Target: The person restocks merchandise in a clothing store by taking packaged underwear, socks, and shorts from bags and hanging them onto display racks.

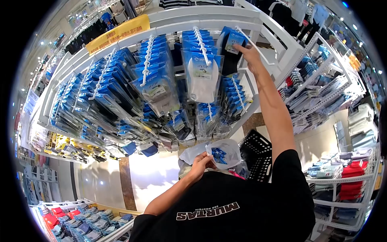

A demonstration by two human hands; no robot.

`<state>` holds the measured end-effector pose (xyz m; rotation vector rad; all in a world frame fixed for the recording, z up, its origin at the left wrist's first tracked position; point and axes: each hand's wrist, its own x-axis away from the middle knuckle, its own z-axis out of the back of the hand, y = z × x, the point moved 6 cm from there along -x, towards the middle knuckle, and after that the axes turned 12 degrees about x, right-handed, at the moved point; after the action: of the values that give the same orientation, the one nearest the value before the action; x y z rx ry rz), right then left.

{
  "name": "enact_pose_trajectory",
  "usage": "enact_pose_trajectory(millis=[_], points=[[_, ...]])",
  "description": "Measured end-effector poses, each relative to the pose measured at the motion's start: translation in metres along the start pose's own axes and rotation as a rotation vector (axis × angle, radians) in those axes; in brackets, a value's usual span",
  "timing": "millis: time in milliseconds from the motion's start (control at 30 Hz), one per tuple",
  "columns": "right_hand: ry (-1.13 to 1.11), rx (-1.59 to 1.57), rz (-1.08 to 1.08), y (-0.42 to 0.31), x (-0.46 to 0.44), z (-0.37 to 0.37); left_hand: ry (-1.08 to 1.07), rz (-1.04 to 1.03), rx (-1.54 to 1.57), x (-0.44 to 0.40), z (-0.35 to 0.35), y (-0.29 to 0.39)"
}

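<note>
My right hand (250, 55) reaches up to the rack's right end, its thumb and fingers closed on the edge of a blue-topped clear packet (234, 42) with dark folded fabric inside. That packet is beside a white hook (254, 45); I cannot tell whether it hangs on it. Low in front of my body, my left hand (198, 166) grips the rim of a white plastic bag (231, 160). The bag's mouth faces up, and small blue packets (219, 155) show inside it. What lies under the bag is mostly hidden.
A white rack (225, 12) carries several hooks of blue-topped packets (201, 76). Beside the bag stands a black perforated basket (258, 157). More shelves of folded goods (354, 169) are on the right, with another display (84, 222) at lower left. A yellow sign (119, 34) tops the rack.
</note>
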<state>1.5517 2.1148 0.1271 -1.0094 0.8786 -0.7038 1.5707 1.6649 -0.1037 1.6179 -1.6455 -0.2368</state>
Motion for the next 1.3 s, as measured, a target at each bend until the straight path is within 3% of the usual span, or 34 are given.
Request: enact_pose_trajectory(millis=[200, 367, 667, 700, 900, 1067, 1233, 1300], points=[[-0.141, -0.042, -0.023, -0.005, 0.027, 0.007, -0.031, 0.031, -0.021, -0.007, 0.003, -0.003], [-0.007, -0.154, 0.047, -0.037, 0.083, 0.037, -0.053, 0.046, -0.010, -0.009, -0.001, -0.002], [-0.068, -0.083, 0.005, -0.069, 0.197, 0.090, -0.035, 0.084, -0.019, -0.013, -0.009, -0.001], [-0.020, -0.076, -0.101, -0.062, 0.206, 0.103, -0.033, 0.085, -0.022, -0.013, -0.010, 0.000], [-0.103, -0.057, 0.063, -0.097, 0.204, 0.099, -0.032, 0.104, -0.021, -0.019, -0.012, -0.001], [-0.111, -0.156, -0.046, -0.050, 0.218, 0.123, -0.002, 0.096, -0.019, -0.018, -0.014, 0.005], [-0.234, -0.233, -0.060, -0.035, 0.274, 0.094, 0.029, 0.088, -0.009, -0.015, -0.009, 0.005], [-0.162, -0.228, -0.088, -0.022, 0.294, 0.066, 0.020, 0.082, -0.019, -0.016, -0.012, 0.008]])
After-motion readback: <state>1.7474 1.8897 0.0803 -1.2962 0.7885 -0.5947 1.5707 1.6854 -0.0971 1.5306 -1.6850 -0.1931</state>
